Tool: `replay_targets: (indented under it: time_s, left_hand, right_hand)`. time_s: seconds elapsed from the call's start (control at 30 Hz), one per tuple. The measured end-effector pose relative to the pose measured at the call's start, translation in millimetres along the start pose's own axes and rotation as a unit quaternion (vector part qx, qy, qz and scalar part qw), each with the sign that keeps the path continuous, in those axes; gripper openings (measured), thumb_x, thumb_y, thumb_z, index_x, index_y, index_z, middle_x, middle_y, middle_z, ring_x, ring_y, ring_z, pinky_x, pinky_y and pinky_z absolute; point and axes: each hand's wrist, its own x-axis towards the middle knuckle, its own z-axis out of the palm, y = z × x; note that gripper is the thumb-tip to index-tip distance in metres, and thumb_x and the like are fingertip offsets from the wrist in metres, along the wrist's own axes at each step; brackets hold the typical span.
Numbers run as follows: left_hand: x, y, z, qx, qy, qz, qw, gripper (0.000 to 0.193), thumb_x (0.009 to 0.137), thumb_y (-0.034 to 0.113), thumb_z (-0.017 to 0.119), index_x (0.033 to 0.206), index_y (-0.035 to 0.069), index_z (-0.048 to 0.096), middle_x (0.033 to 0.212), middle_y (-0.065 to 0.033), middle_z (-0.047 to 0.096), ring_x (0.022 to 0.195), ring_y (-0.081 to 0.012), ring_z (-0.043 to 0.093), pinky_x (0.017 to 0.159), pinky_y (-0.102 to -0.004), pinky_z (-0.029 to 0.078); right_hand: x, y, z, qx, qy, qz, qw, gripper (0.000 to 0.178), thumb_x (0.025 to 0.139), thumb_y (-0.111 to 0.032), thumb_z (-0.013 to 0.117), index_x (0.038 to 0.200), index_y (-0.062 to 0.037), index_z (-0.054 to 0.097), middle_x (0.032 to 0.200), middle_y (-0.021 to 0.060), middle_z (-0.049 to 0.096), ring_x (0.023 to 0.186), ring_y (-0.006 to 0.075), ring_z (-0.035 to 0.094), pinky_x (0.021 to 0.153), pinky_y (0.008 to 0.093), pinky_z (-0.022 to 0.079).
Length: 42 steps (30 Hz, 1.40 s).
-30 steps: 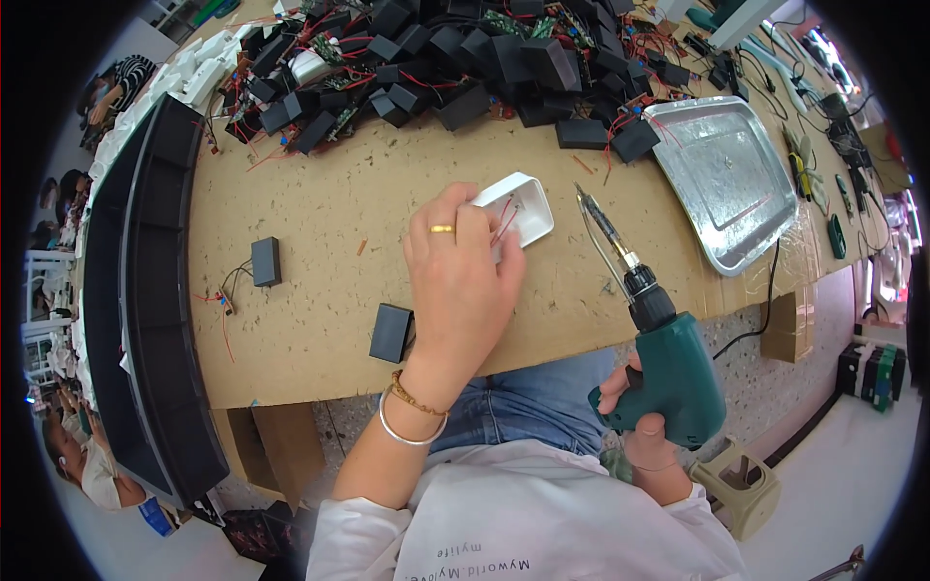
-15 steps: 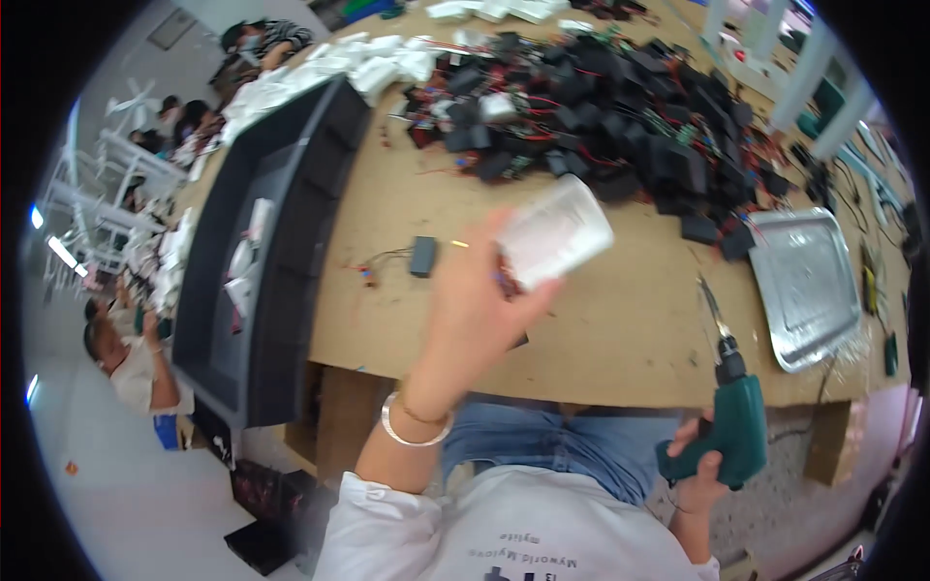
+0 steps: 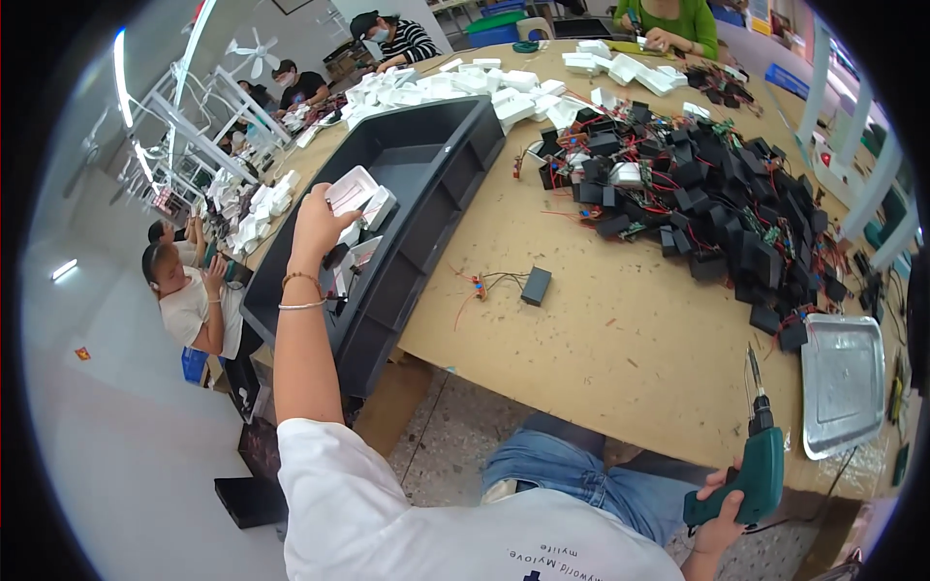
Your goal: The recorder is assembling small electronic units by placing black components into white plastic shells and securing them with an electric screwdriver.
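Observation:
My left hand (image 3: 318,230) reaches over the black plastic bin (image 3: 412,254) and grips an open white plastic case (image 3: 351,191) by its edge. Beside it in the bin lie other white cases, one (image 3: 380,208) right against the held one. At the lower right my right hand (image 3: 719,523) is wrapped round the handle of a green soldering gun (image 3: 763,474), its thin metal tip pointing up and away from me over the table edge. A small black box (image 3: 536,286) with wires and a little board lies on the table between my hands.
A large heap of black boxes with red wires and boards (image 3: 707,194) covers the far right. White cases (image 3: 426,92) pile up beyond the bin. A shiny metal tray (image 3: 843,387) lies right of the soldering gun. Several other people sit around the tables.
My left hand has carried the white case left, from above the table into the bin. The view has swung left. My right hand keeps hold of the soldering gun.

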Motion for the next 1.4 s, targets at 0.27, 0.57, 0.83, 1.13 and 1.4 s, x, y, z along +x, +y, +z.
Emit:
replay_targets:
  time_s: [0.27,0.57,0.83,1.13,1.4]
  left_hand:
    - [40,47,-6,0.084,-0.024,0.015,0.996,0.059,0.073,0.044,0.07,0.113,0.001,0.058,0.11,-0.0197,0.059,0.1,-0.0309,0.058,0.085,-0.0372,0.047]
    - [165,214,146,-0.17,-0.085,0.136,0.972,0.044,0.079,0.04,0.057,0.092,0.0,0.066,0.093,-0.0239,0.064,0.09,-0.0379,0.061,0.08,-0.0415,0.048]
    - [237,240,284,-0.127,-0.249,0.119,0.953,0.053,0.063,0.043,0.072,0.092,-0.001,0.067,0.098,-0.02,0.065,0.088,-0.033,0.064,0.079,-0.0368,0.049]
    - [181,241,167,-0.429,0.033,0.063,0.9,0.061,0.071,0.008,0.072,0.126,0.004,0.045,0.1,-0.0124,0.06,0.09,-0.0229,0.062,0.076,-0.0344,0.05]
    - [31,282,76,-0.638,-0.333,0.023,0.694,0.039,0.073,0.001,0.069,0.107,0.004,0.05,0.106,-0.0074,0.056,0.091,-0.0155,0.058,0.08,-0.0311,0.05]
  right_hand:
    - [15,-10,14,-0.023,0.017,0.008,1.0,0.061,0.086,-0.048,0.055,0.119,0.0034,0.046,0.081,0.0087,0.054,0.059,0.0117,0.052,0.055,0.0242,0.043]
    - [32,-26,3,-0.021,0.031,0.04,0.999,0.067,0.081,-0.052,0.06,0.119,0.0018,0.046,0.086,0.009,0.055,0.066,0.0169,0.053,0.059,0.0302,0.045]
    - [39,-35,14,-0.083,0.098,0.059,0.99,0.068,0.08,-0.056,0.059,0.114,0.0019,0.051,0.083,0.0105,0.058,0.066,0.0186,0.055,0.062,0.0306,0.047]
    - [30,-21,8,-0.056,0.092,0.052,0.993,0.068,0.083,-0.054,0.055,0.12,0.0023,0.046,0.076,0.0085,0.055,0.057,0.0141,0.053,0.054,0.0258,0.044]
    - [28,-25,9,0.012,0.048,-0.001,0.999,0.066,0.083,-0.055,0.056,0.116,0.0017,0.047,0.078,0.0096,0.057,0.057,0.0145,0.054,0.055,0.0262,0.045]
